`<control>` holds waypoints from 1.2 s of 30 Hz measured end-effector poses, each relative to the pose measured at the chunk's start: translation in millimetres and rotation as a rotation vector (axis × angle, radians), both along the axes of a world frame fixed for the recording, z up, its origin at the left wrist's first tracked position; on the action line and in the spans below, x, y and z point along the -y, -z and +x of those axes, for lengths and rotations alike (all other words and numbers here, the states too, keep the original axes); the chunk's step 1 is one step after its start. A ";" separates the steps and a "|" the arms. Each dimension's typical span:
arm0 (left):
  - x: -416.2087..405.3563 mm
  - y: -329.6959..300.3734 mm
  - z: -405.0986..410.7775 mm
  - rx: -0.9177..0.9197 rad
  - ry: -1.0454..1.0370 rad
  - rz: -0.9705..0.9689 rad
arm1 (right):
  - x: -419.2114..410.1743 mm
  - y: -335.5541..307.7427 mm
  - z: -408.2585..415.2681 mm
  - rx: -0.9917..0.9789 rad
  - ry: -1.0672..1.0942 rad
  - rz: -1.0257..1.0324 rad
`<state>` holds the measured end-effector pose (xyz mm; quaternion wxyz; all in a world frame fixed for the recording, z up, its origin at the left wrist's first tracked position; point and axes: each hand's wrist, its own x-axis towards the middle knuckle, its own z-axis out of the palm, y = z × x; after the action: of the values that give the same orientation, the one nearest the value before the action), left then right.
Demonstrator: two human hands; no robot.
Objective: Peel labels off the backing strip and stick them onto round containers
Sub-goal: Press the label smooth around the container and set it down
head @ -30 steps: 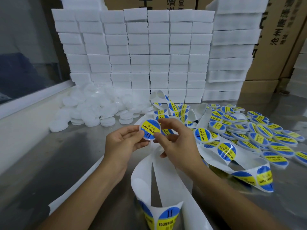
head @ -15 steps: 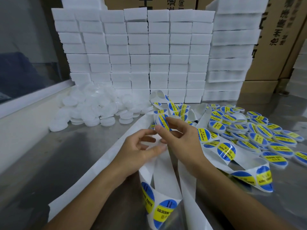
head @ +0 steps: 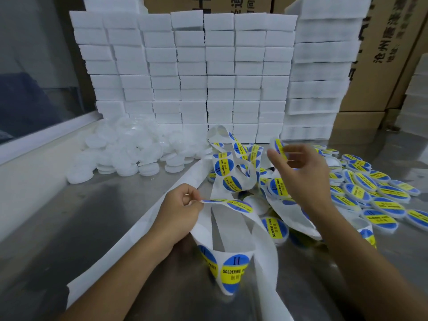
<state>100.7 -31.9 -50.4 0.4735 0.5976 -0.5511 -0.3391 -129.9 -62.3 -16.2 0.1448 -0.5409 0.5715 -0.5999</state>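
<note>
- While the left hand [head: 183, 210] pinches the white backing strip [head: 234, 230] at frame centre, thumb and fingertips are clamped on the strip edge right beside a blue-and-yellow label [head: 238, 206] that sits on it.
- Right hand [head: 298, 172], at 2 o'clock from the left hand, holds a peeled label [head: 279, 145] at its fingertips; fingers are curled around it and the hand is raised above the tabletop [head: 92, 218].
- Strip loops and twists from 6 o'clock near the bottom edge up to 12 o'clock, with labels reading "SOLDERING PASTE" along it; a bare stretch of strip trails toward 7 o'clock.
- Labelled round containers [head: 370, 195] lie in a pile at 3 o'clock from the hands, some overlapping.
- Unlabelled white containers [head: 129, 154] are heaped at 10 o'clock, against the back of the tabletop.
- One labelled container [head: 275, 228] lies just beside the strip, between the two forearms.
- Stacked white foam blocks [head: 196, 72] form a wall at 12 o'clock; cardboard boxes [head: 379, 66] stand behind at 1–2 o'clock.
</note>
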 end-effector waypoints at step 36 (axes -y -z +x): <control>0.8 -7.0 4.3 -0.047 -0.222 -0.174 | -21.6 -7.3 39.9 0.218 -0.981 0.311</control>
<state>104.9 -32.7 -43.4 0.5712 0.6033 -0.4975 -0.2494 -90.0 -40.6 -8.9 0.5459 -0.6514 0.3150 -0.4224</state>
